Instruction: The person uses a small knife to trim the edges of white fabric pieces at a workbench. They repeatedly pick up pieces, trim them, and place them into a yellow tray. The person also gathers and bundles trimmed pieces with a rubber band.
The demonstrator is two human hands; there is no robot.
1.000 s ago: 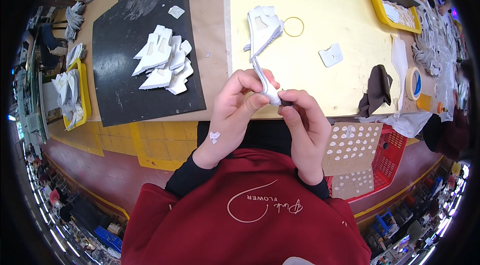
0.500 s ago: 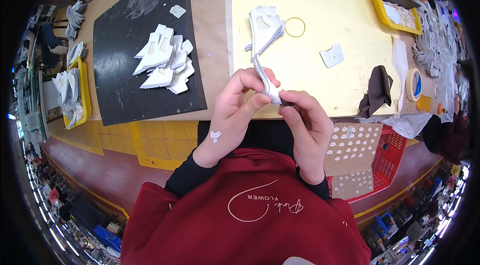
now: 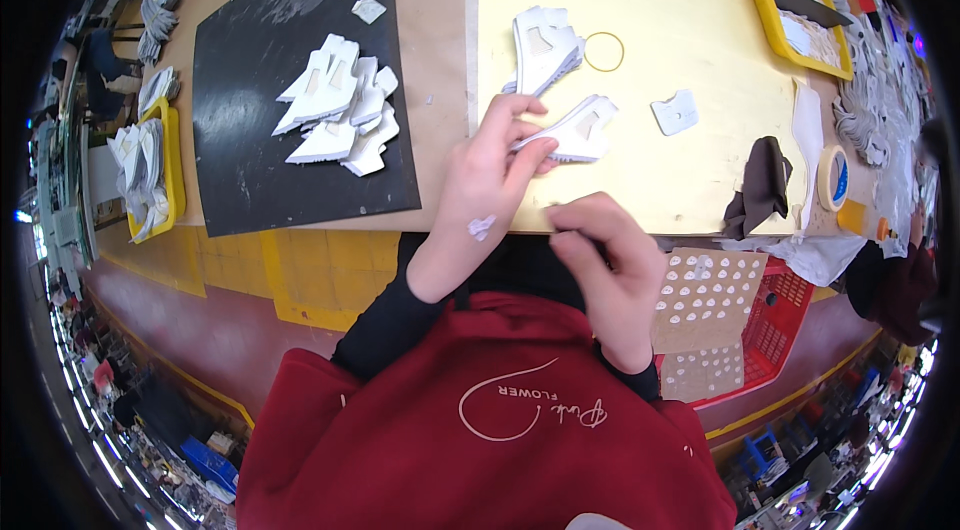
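Observation:
My left hand [image 3: 485,175] pinches the narrow end of a white shoe-upper piece [image 3: 580,136] between thumb and fingers, just above the yellow sheet [image 3: 640,185]. My right hand [image 3: 615,255] is closed near the table's front edge, apart from that piece; its fingertips are blurred and whatever they hold is hidden. Beyond my left hand lies a small stack of similar white pieces [image 3: 546,48], with a yellow rubber band [image 3: 604,52] beside it. Further right on the sheet is a flat pale piece [image 3: 676,114] with a notched edge and a small hole.
At left, a black mat [image 3: 300,195] bears a loose pile of white shoe-upper pieces [image 3: 325,80]. Yellow trays [image 3: 848,65] stand at the far right and left. A dark cloth [image 3: 762,185] and tape roll [image 3: 832,178] lie at right. A red basket [image 3: 790,315] sits below the table edge.
The white piece has turned from edge-on to flat and moved up and right in my left hand, away from the front edge. My right hand has let go of it and drawn back slightly.

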